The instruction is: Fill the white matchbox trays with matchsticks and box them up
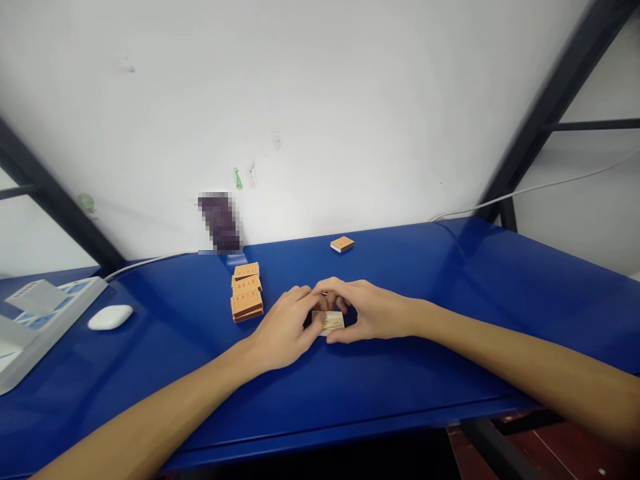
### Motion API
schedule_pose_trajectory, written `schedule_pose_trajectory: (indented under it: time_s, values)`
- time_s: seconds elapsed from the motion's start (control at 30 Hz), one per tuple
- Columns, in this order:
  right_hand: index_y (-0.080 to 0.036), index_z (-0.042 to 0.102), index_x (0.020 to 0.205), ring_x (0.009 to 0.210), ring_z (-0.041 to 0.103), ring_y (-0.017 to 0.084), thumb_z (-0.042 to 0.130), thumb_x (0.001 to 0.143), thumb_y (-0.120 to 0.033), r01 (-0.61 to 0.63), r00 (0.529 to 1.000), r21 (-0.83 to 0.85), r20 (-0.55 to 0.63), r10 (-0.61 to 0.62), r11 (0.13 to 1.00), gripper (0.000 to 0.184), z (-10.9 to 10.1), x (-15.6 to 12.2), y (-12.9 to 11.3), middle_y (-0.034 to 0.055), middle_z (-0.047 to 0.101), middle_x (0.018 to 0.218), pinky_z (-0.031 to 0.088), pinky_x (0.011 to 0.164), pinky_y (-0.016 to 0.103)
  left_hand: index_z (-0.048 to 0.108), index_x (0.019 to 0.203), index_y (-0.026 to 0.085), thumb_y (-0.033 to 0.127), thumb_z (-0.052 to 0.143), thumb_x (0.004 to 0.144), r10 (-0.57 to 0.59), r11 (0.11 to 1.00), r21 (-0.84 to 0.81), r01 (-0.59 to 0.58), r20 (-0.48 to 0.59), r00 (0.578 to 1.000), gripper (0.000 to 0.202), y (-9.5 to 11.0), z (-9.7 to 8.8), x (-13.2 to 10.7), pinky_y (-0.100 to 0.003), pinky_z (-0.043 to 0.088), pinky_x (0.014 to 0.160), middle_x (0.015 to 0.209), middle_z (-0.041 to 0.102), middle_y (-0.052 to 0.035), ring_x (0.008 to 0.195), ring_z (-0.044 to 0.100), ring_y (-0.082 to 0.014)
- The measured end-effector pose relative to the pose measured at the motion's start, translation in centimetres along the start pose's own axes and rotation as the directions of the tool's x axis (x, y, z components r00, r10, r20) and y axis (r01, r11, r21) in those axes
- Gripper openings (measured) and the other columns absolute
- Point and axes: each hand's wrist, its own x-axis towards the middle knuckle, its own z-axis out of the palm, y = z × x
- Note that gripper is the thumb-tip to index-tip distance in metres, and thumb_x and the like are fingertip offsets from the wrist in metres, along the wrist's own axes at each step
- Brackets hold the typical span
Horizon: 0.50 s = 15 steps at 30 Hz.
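A small white matchbox tray with pale matchsticks in it sits low over the blue table, between my hands. My left hand is closed on its left end, the thumb lying against the tray's edge. From the right, my right hand curls round the tray, its thumb at the near right corner and its fingers bent on the far side. The index fingers of both hands meet above the far edge. Part of the tray and some fingertips are hidden behind the hands.
Several orange matchboxes lie stacked and overlapping to the left. One more matchbox lies near the wall. Farther left are a white rounded case and a power strip with plugs. A dark pixelated object leans on the wall.
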Motion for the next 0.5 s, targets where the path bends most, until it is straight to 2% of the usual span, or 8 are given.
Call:
schedule_pose_trajectory:
  time_s: [0.1, 0.17, 0.23, 0.3, 0.4, 0.5]
  values:
    - [-0.021, 0.051, 0.119, 0.080, 0.059, 0.017, 0.056, 0.093, -0.038, -0.024, 0.996, -0.096, -0.089, 0.015, 0.995, 0.031, -0.6, 0.0, 0.5, 0.0035, 0.064, 0.096, 0.046, 0.072, 0.029, 0.054, 0.089, 0.020, 0.023, 0.041, 0.096, -0.009, 1.000, -0.011, 0.009, -0.005, 1.000, 0.015, 0.3, -0.1, -0.1, -0.034, 0.041, 0.077, 0.088, 0.057, -0.0025, 0.083, 0.050, -0.0192]
    - [-0.019, 0.055, 0.115, 0.088, 0.060, 0.020, 0.050, 0.095, -0.035, -0.089, 0.981, -0.183, -0.188, 0.054, 0.979, 0.025, -1.0, -0.1, 1.2, 0.0060, 0.065, 0.099, 0.047, 0.078, 0.033, 0.055, 0.093, 0.020, 0.024, 0.042, 0.096, -0.009, 1.000, -0.004, 0.009, -0.007, 1.000, 0.013, 0.4, -0.2, -0.1, -0.035, 0.041, 0.078, 0.088, 0.058, -0.0024, 0.084, 0.051, -0.0197]
    - [-0.019, 0.056, 0.118, 0.101, 0.059, 0.025, 0.054, 0.093, -0.040, -0.167, 0.967, -0.268, -0.234, 0.104, 0.949, 0.033, -1.1, -0.1, 1.9, 0.0087, 0.065, 0.111, 0.046, 0.087, 0.039, 0.055, 0.098, 0.021, 0.025, 0.047, 0.093, -0.014, 1.000, 0.016, 0.014, -0.014, 1.000, 0.011, 0.5, -0.2, -0.2, -0.037, 0.041, 0.081, 0.091, 0.059, -0.0028, 0.087, 0.051, -0.0208]
    - [-0.020, 0.055, 0.124, 0.110, 0.056, 0.030, 0.057, 0.090, -0.048, -0.218, 0.967, -0.330, -0.201, 0.158, 0.918, 0.044, -1.0, -0.1, 2.4, 0.0100, 0.064, 0.120, 0.044, 0.092, 0.045, 0.056, 0.101, 0.021, 0.028, 0.050, 0.090, -0.039, 0.998, 0.051, 0.041, -0.033, 0.999, 0.014, 0.5, -0.1, -0.3, -0.039, 0.042, 0.082, 0.093, 0.060, -0.0035, 0.089, 0.052, -0.0222]
    - [-0.021, 0.054, 0.128, 0.109, 0.057, 0.031, 0.058, 0.088, -0.055, -0.240, 0.969, -0.348, -0.137, 0.204, 0.906, 0.053, -0.4, 0.0, 2.7, 0.0107, 0.065, 0.120, 0.044, 0.090, 0.047, 0.055, 0.104, 0.021, 0.030, 0.050, 0.088, -0.120, 0.985, 0.111, 0.128, -0.079, 0.990, 0.019, 0.6, 0.0, -0.3, -0.041, 0.043, 0.081, 0.093, 0.060, -0.0044, 0.089, 0.053, -0.0240]
    - [-0.022, 0.056, 0.127, 0.104, 0.059, 0.029, 0.059, 0.087, -0.054, -0.229, 0.972, -0.323, -0.131, 0.197, 0.918, 0.051, 0.2, 0.1, 2.7, 0.0096, 0.067, 0.116, 0.045, 0.088, 0.046, 0.054, 0.108, 0.021, 0.029, 0.050, 0.086, -0.163, 0.975, 0.138, 0.173, -0.079, 0.983, 0.024, 0.8, 0.1, -0.2, -0.043, 0.043, 0.082, 0.095, 0.061, -0.0043, 0.091, 0.053, -0.0252]
